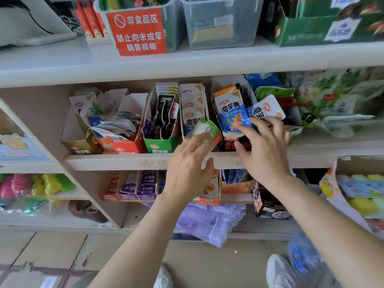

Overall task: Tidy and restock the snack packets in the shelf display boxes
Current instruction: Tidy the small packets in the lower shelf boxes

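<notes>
Mid-frame, both hands lie open: left hand [190,163] touching a green-and-white foil packet [204,128], right hand [265,150] pressing glossy blue packets [231,113] that may topple forward.

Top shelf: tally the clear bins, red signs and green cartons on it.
Clear bins: 2
Red sign: 1
Green carton: 1
Total: 4

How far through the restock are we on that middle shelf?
Done: the white packets stand neat in their box. In hand: left hand touches a green packet; right hand rests on blue packets in the dark box. Left: loose packets in the red box lie jumbled.
</notes>
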Tool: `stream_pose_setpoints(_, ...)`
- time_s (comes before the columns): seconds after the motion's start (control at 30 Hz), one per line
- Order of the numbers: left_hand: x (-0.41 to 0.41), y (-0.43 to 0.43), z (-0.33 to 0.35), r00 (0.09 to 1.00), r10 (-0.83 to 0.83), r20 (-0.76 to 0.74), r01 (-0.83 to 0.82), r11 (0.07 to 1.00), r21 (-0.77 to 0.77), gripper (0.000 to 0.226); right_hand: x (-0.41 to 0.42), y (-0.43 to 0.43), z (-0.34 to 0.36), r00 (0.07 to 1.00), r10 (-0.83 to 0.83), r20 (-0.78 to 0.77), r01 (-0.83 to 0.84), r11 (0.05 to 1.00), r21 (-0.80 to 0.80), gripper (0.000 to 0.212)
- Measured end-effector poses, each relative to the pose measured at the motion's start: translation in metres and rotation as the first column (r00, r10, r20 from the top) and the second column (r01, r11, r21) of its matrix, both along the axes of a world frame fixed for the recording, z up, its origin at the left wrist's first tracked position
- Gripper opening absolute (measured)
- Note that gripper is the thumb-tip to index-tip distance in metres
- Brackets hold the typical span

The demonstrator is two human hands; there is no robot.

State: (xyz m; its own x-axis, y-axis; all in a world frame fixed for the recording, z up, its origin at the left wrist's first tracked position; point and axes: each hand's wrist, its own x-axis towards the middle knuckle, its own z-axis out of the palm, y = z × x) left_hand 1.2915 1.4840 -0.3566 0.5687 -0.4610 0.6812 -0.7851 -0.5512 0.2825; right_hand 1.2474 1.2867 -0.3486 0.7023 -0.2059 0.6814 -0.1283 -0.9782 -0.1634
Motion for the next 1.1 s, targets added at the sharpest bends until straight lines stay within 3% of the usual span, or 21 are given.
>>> stream_pose_setpoints(0.07,0.003,0.003,0.005,0.996,0.09,-0.006,-0.09,0.991,-0.101,0.061,-0.001,0.002,0.0,1.0,0.021,0.005,-0.021,0.999,0.036,0.047)
stream_pose_setpoints(0.17,0.012,0.008,0.009,0.956,0.209,-0.207,-0.239,0.962,-0.13,0.075,-0.003,0.011,-0.003,0.998,0.052,0.017,-0.053,0.995,0.087,0.053)
stream_pose_setpoints(0.2,0.013,0.008,0.01,0.941,0.238,-0.243,-0.27,0.956,-0.111,0.063,-0.004,0.014,-0.004,0.998,0.059,0.026,-0.061,0.995,0.084,0.054)
stream_pose_setpoints(0.27,0.014,0.011,0.014,0.931,0.291,-0.22,-0.328,0.932,-0.156,0.019,-0.006,0.022,-0.004,0.994,0.094,0.057,-0.098,0.993,0.07,0.054)
stream_pose_setpoints(0.3,0.015,0.014,0.017,0.923,0.3,-0.242,-0.354,0.907,-0.227,0.011,-0.006,0.025,-0.003,0.989,0.125,0.083,-0.131,0.989,0.069,0.052)
stream_pose_setpoints(0.33,0.015,0.017,0.021,0.906,0.302,-0.295,-0.389,0.869,-0.307,0.026,-0.006,0.029,-0.001,0.98,0.166,0.113,-0.175,0.981,0.079,0.049)
stream_pose_setpoints(0.4,0.02,0.026,0.025,0.872,0.199,-0.447,-0.425,0.763,-0.488,0.038,-0.004,0.038,0.002,0.951,0.263,0.163,-0.287,0.947,0.147,0.046)
stream_pose_setpoints(0.47,0.016,0.032,0.034,0.811,-0.012,-0.585,-0.457,0.61,-0.647,0.029,-0.002,0.045,0.005,0.919,0.344,0.195,-0.384,0.893,0.235,0.049)
stream_pose_setpoints(0.53,0.007,0.036,0.042,0.745,-0.176,-0.643,-0.506,0.479,-0.717,0.016,-0.002,0.05,0.006,0.897,0.401,0.186,-0.439,0.858,0.267,0.056)
stream_pose_setpoints(0.63,-0.01,0.042,0.053,0.693,-0.326,-0.643,-0.52,0.392,-0.759,0.016,-0.005,0.056,0.008,0.878,0.465,0.11,-0.478,0.861,0.175,0.073)
stream_pose_setpoints(0.77,-0.029,0.045,0.063,0.651,-0.402,-0.643,-0.55,0.333,-0.766,0.011,-0.009,0.062,0.009,0.862,0.496,0.106,-0.505,0.86,0.071,0.074)
stream_pose_setpoints(0.87,-0.039,0.043,0.066,0.576,-0.483,-0.66,-0.559,0.357,-0.749,0.009,-0.013,0.061,0.008,0.862,0.486,0.144,-0.496,0.867,0.041,0.07)
stream_pose_setpoints(1.0,-0.046,0.027,0.063,0.453,-0.591,-0.668,-0.57,0.383,-0.727,0.005,-0.021,0.042,0.006,0.864,0.442,0.24,-0.459,0.888,0.018,0.046)
stream_pose_setpoints(1.1,-0.047,0.012,0.059,0.408,-0.656,-0.635,-0.45,0.461,-0.765,0.029,-0.036,0.024,0.011,0.881,0.396,0.26,-0.42,0.906,0.045,0.022)
